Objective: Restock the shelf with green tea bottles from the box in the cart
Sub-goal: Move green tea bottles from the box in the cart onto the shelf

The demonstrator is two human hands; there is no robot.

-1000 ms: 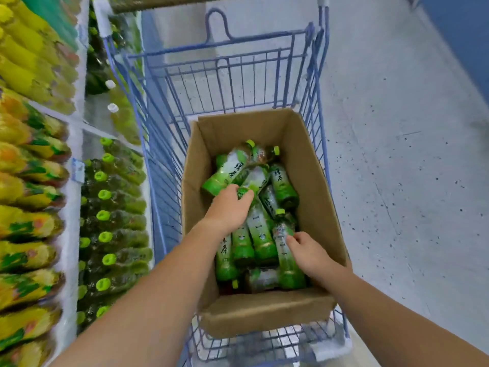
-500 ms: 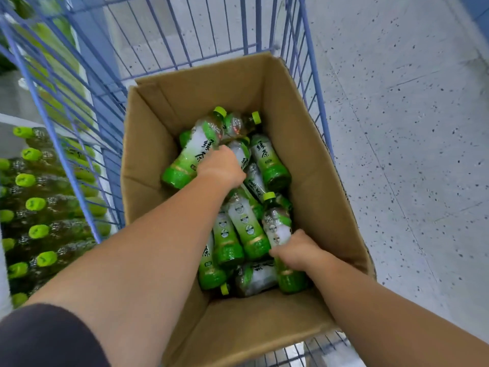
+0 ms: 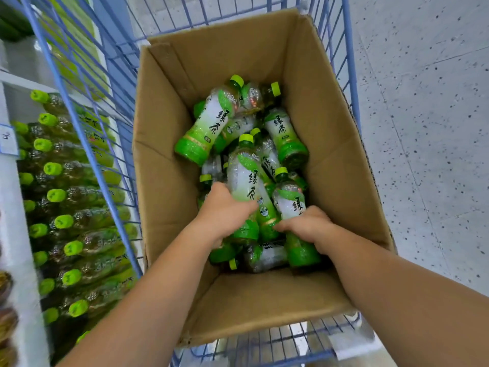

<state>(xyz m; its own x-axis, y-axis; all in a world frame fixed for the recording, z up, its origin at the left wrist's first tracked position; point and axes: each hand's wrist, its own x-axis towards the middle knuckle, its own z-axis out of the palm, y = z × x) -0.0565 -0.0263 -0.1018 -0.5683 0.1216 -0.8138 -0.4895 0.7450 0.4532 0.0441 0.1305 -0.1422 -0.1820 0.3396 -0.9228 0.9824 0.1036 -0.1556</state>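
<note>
Reaching down into the cardboard box (image 3: 330,128) sitting in the blue wire cart (image 3: 79,123). Clamping the left hand (image 3: 225,210) in a tight grip round the lower half of one green tea bottle (image 3: 244,178), cap pointing away. Wrapping the right hand (image 3: 307,229) in the same curled grip round a second bottle (image 3: 288,201) just beside it (cap also pointing away). Holding both against the loose heap (image 3: 206,128) of bottles filling the box. Standing next to the shelf (image 3: 13,207) on the left, lined with stocked bottles (image 3: 79,197).

Bare forearms, bare left hand (image 3: 225,211), right hand (image 3: 307,226)
</note>
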